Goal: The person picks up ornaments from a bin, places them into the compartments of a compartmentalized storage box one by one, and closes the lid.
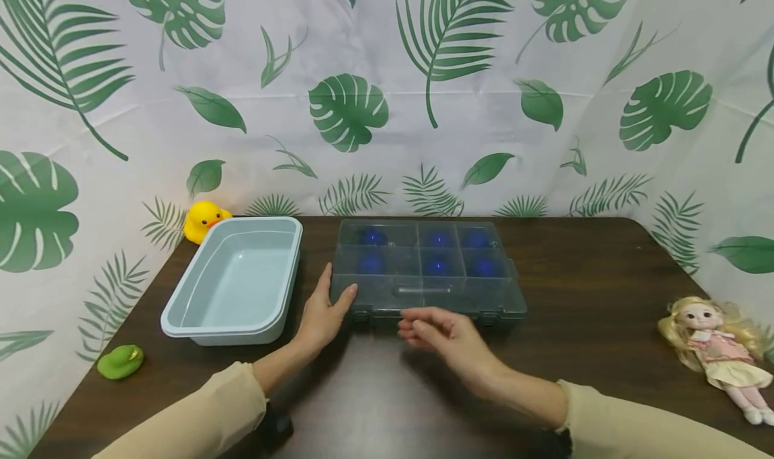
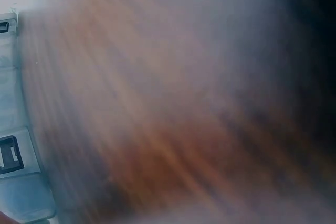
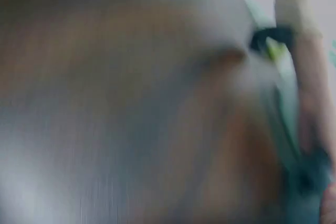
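A translucent grey compartment box (image 1: 377,292) lies flat with its lid down, and several dark blue round things (image 1: 439,265) show through it, one to a compartment. Two latches line its front edge; one dark latch (image 2: 10,154) appears in the left wrist view. At the box's front left corner is my left hand (image 1: 322,318), thumb along the corner and fingers extended at the left side. My right hand (image 1: 450,345) hovers by the middle of the front edge, its fingers loosely bent and holding nothing. Motion blurs most of the right wrist view.
Left of the box stands a pale blue plastic basin (image 1: 290,298). A yellow rubber duck (image 1: 202,222) sits behind it, and a green toy duck (image 1: 121,362) in front at the left edge. A blonde doll (image 1: 716,351) lies at the right. Leaf-printed cloth (image 1: 363,35) hangs behind the table.
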{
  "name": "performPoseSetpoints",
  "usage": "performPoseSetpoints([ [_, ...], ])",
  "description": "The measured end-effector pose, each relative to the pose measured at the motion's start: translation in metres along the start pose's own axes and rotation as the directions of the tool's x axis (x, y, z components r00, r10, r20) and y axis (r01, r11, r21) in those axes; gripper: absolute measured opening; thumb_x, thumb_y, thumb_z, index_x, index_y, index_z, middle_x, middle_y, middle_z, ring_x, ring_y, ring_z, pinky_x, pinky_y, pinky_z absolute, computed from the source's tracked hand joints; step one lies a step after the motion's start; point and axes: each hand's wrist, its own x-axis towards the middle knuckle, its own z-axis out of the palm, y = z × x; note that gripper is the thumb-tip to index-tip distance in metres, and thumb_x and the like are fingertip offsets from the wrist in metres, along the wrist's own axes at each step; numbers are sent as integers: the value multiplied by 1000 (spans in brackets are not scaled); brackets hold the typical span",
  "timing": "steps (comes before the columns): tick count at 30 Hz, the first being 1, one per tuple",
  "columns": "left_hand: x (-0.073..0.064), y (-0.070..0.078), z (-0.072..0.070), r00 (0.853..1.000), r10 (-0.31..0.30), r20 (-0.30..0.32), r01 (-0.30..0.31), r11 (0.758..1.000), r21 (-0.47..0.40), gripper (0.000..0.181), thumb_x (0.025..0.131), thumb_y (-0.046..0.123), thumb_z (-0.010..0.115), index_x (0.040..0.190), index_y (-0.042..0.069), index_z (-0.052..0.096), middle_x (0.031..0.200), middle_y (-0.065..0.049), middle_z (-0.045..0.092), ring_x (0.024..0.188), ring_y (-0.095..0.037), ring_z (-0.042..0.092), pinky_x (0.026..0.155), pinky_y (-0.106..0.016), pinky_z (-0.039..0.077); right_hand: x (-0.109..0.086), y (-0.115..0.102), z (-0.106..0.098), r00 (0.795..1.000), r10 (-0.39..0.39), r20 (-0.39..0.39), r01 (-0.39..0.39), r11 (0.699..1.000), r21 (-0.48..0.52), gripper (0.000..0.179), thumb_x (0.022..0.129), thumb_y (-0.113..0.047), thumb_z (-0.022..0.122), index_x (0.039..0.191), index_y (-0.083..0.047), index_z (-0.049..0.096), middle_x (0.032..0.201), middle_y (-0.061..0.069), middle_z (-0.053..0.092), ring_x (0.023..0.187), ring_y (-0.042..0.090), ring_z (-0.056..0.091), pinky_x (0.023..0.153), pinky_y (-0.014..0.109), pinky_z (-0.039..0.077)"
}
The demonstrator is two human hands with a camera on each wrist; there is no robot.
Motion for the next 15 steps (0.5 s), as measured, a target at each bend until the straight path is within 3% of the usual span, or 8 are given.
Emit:
performPoseSetpoints([
  [3,-1,-2,1,1000,-8,7,8,1000,4,72,94,31,56,149,2,20,150,-21,29,137,-35,31,111,-49,27,4,13,32,969,241,60,-248,956,158,46,98,-13,49,134,13,39,131,30,49,108,19,61,94,30,48],
  [5,-1,-3,2,1000,-11,13,11,1000,3,72,95,32,55,149,2,19,151,-21,28,137,-34,30,111,-49,26,8,21,47,951,301,70,-309,928,207,50,99,-13,47,139,13,31,136,30,44,112,21,58,97,32,46],
  [9,-1,-2,1,1000,-5,19,6,1000,-3,71,95,33,54,149,3,18,152,-20,26,138,-34,28,111,-50,25,14,30,63,948,315,43,-315,912,263,54,101,-12,42,142,15,20,141,31,36,118,25,54,101,37,43],
  [15,1,-1,-1,1000,-1,12,2,1000,-14,70,95,31,54,149,3,18,152,-20,26,138,-34,28,112,-49,24,17,36,79,955,295,-41,-259,891,372,53,102,-11,37,143,15,15,145,33,28,124,32,49,103,40,41],
])
